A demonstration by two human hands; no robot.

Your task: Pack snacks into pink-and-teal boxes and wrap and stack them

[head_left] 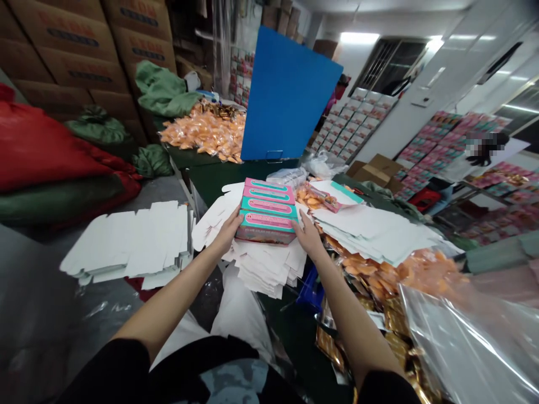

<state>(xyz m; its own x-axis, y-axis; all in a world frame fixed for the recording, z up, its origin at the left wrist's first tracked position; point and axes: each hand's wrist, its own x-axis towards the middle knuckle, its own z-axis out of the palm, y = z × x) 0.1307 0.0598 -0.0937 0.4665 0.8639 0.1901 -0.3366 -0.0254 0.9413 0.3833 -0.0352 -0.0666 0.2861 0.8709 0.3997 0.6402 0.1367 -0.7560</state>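
A row of pink and teal boxes [269,209] lies side by side above a pile of white flat cartons [267,269] in the middle of the view. My left hand [229,229] presses on the left end of the row, and my right hand [308,233] on its right end, so the boxes are held between the two. Part of the fingers of each hand is hidden by the boxes. More white flat cartons [379,227] lie to the right, beside orange wrapped pieces [370,269].
Another stack of white cartons [135,238] is at the left. A blue board [290,95] stands upright behind the boxes, by a heap of orange packets [210,132]. Clear plastic bags [471,342] and gold packets [396,322] lie at the lower right. A person's dark-gloved hand [486,148] shows at right.
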